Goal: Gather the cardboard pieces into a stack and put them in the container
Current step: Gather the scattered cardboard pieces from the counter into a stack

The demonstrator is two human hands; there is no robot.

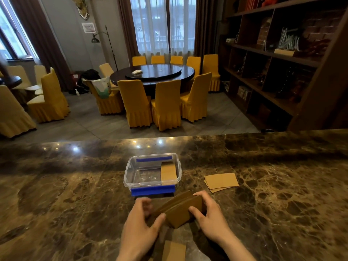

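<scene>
Nearest, loose card (174,250): flat on the counter (56,194)
Hands: left hand (140,226) and right hand (208,213) closed round the stack (180,210), edges pinched
Feel: likely light, stiff, slippy
Side pile (221,182): lying flat
Container (152,186): open, one piece (168,173) inside

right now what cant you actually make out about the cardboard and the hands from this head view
- Number of pieces in the held stack: head view, left hand and right hand cover both ends.
- Loose cardboard piece near the body: cut off by the bottom edge.
- Pieces right of the container: overlapped, exact count unclear.
- Cardboard in the container: one piece or several, too small and seen through the clear wall of the container.
</scene>
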